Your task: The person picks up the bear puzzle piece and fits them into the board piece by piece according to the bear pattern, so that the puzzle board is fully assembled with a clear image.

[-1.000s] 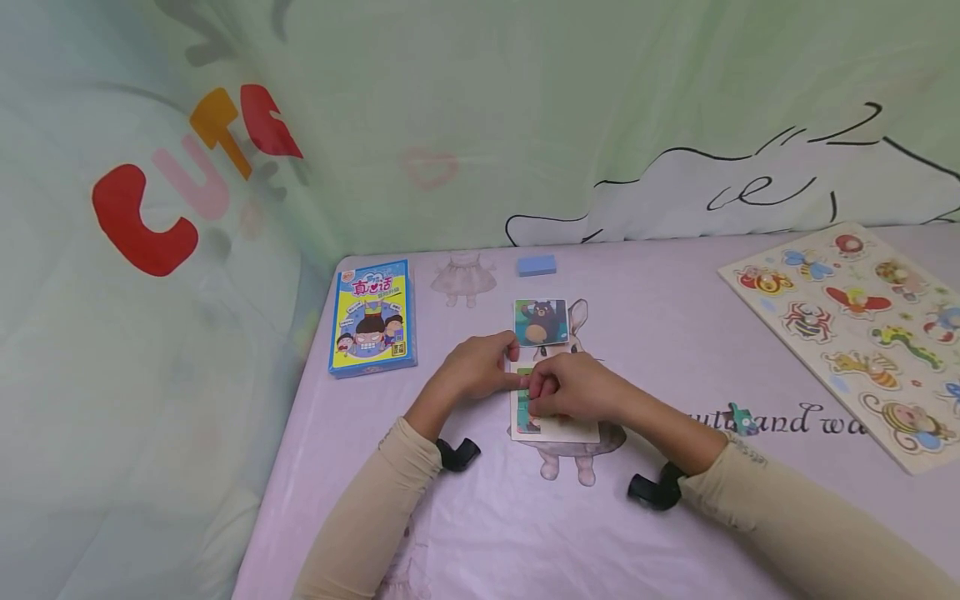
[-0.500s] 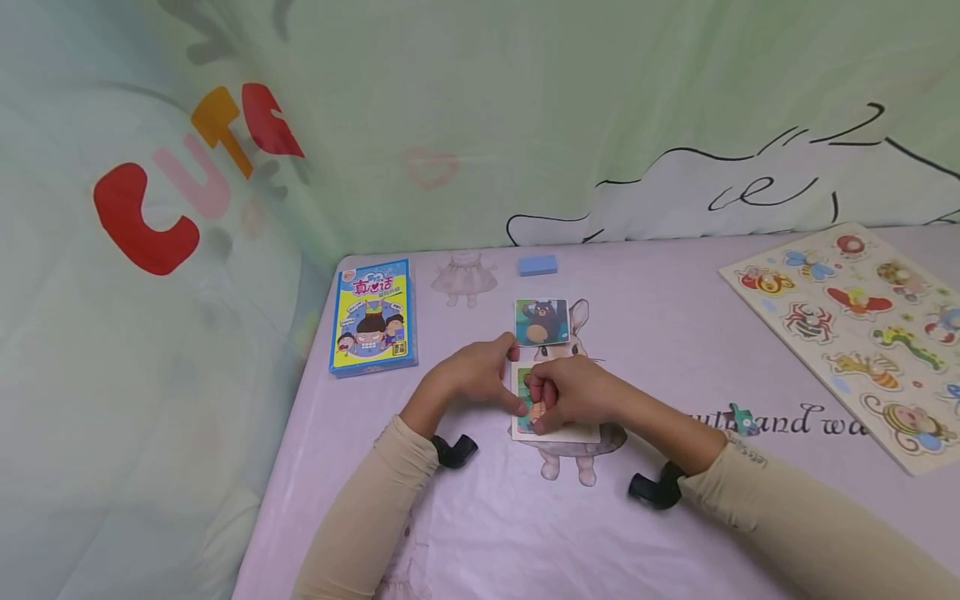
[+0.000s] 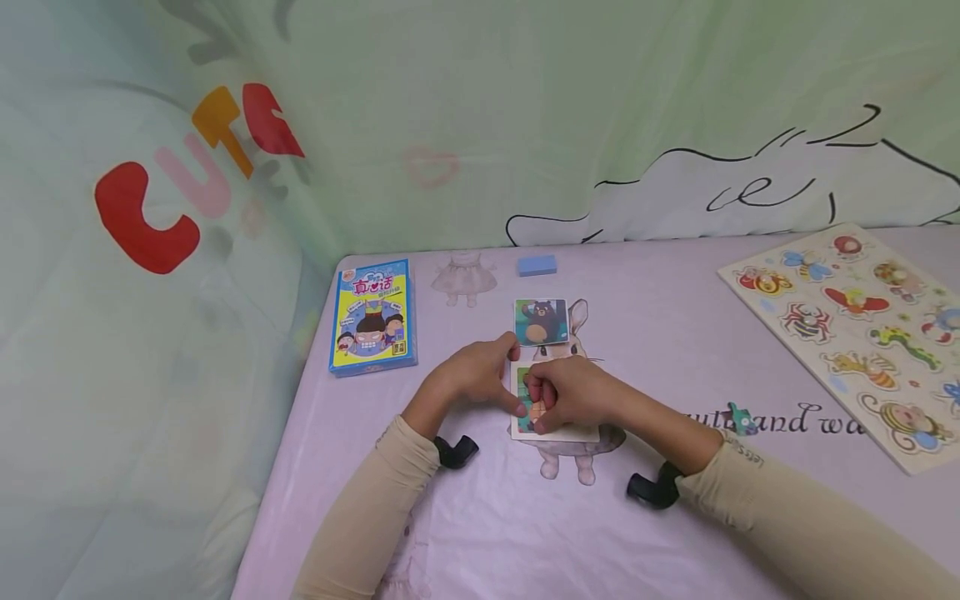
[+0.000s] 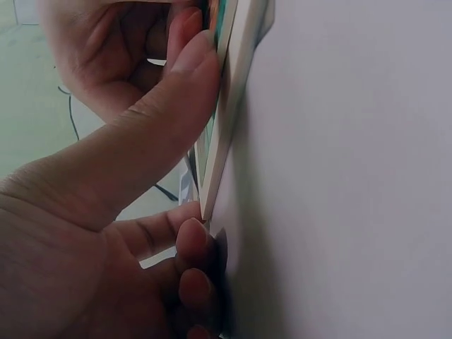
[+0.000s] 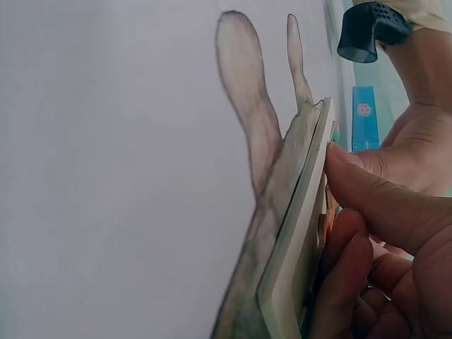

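A small pale puzzle board (image 3: 577,433) lies on the table, its left side filled with green and orange picture pieces. My left hand (image 3: 476,372) holds the board at its left side, the thumb on its face and a fingertip at one corner, as the left wrist view shows. With thumb and curled fingers, my right hand (image 3: 573,392) pinches an orange puzzle piece (image 3: 536,412) down at the board. In the right wrist view the fingers partly hide that piece. Just beyond the board lies a bear picture card (image 3: 542,322). A loose teal puzzle piece (image 3: 742,419) sits off to the right.
A blue and yellow card box (image 3: 372,321) lies at the left of the table. Toward the back is a small blue block (image 3: 537,265). A wooden insect puzzle (image 3: 855,333) covers the right side. Fabric curtains (image 3: 450,125) hang behind and at the left.
The right fingers have shifted slightly toward the near edge of the board, and the orange piece shows more. The left thumb has slid a little nearer. In the last half second both hands stay nearly still.
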`<state>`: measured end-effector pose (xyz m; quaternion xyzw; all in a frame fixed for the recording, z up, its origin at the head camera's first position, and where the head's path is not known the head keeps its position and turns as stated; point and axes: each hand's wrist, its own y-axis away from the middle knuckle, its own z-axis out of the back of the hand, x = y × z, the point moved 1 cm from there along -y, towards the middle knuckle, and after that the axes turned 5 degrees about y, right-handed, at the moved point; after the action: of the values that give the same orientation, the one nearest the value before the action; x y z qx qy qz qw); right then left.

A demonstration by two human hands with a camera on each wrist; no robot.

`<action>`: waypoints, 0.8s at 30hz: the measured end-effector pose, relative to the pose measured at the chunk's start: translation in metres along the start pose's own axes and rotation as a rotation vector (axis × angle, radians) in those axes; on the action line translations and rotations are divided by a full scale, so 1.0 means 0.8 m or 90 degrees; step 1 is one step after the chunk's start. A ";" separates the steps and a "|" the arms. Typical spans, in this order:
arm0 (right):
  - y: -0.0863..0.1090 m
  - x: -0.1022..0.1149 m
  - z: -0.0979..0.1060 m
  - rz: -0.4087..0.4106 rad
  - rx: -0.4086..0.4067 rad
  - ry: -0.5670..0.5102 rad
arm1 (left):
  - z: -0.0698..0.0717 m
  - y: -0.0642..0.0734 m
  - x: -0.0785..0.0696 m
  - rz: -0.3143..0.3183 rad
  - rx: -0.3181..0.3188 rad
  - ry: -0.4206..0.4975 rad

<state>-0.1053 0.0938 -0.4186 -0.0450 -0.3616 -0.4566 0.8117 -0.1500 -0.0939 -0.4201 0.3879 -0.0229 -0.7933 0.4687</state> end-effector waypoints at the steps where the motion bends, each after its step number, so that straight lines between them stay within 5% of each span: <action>1: 0.000 0.000 0.000 -0.001 0.001 0.001 | 0.000 0.000 0.000 0.000 -0.002 -0.003; 24: -0.001 0.000 0.002 0.021 0.003 0.014 | -0.003 -0.001 0.003 -0.018 -0.006 -0.017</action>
<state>-0.1065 0.0940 -0.4177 -0.0442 -0.3530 -0.4431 0.8228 -0.1495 -0.0945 -0.4234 0.3755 -0.0202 -0.8049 0.4590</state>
